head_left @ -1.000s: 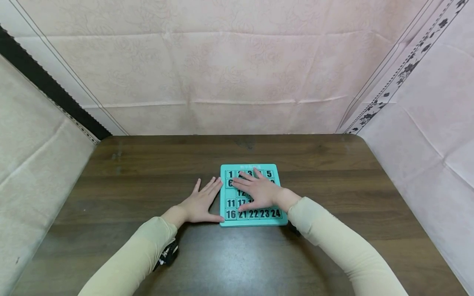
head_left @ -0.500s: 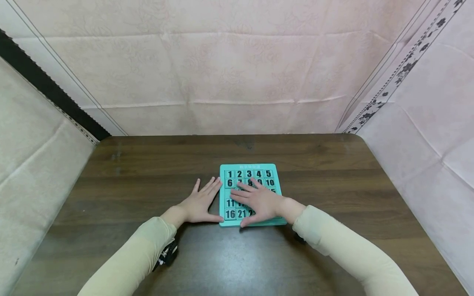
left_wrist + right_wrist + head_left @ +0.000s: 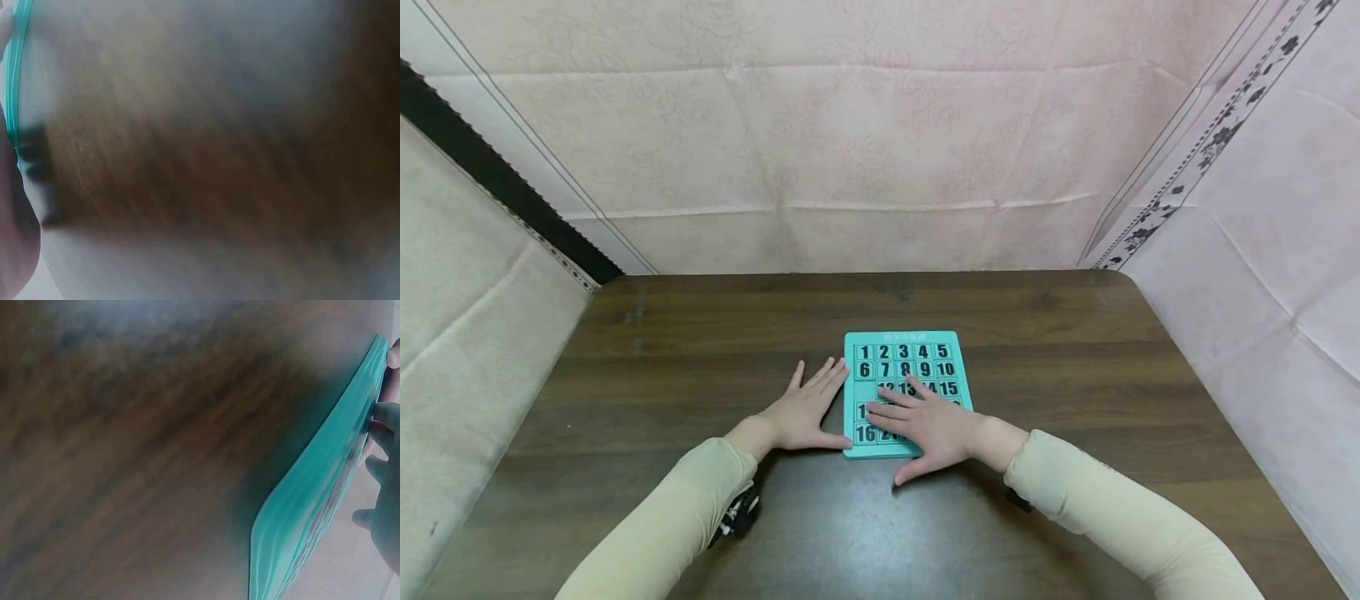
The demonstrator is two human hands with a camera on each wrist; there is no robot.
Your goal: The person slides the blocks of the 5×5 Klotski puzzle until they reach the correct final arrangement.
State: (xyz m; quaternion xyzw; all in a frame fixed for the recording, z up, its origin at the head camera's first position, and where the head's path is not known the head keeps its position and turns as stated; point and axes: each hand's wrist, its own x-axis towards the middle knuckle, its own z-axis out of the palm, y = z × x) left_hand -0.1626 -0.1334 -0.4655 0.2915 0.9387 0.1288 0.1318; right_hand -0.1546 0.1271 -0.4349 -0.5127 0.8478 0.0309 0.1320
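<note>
A teal number sliding puzzle (image 3: 925,360) lies flat on the table. Its upper rows show 1 to 10, and a blank slot appears at the left end of the third row. My left hand (image 3: 801,417) is spread on the table, fingertips and thumb at the puzzle's left edge. Over the puzzle's lower right part my right hand (image 3: 936,429) is spread, hiding several tiles, with its thumb past the near edge. In the left wrist view only the puzzle's rim (image 3: 16,75) shows. The right wrist view shows the puzzle's side (image 3: 319,475) beneath the right fingers (image 3: 377,467).
A brown wood-grain table (image 3: 700,333) extends around the puzzle. Pale patterned cloth (image 3: 865,150) hangs behind it and along both sides, with a black strip (image 3: 505,175) at the left. A black device (image 3: 739,515) sits under the left wrist.
My right hand has slid toward the near edge, uncovering the upper rows and part of the third. My left hand and the puzzle have stayed in place.
</note>
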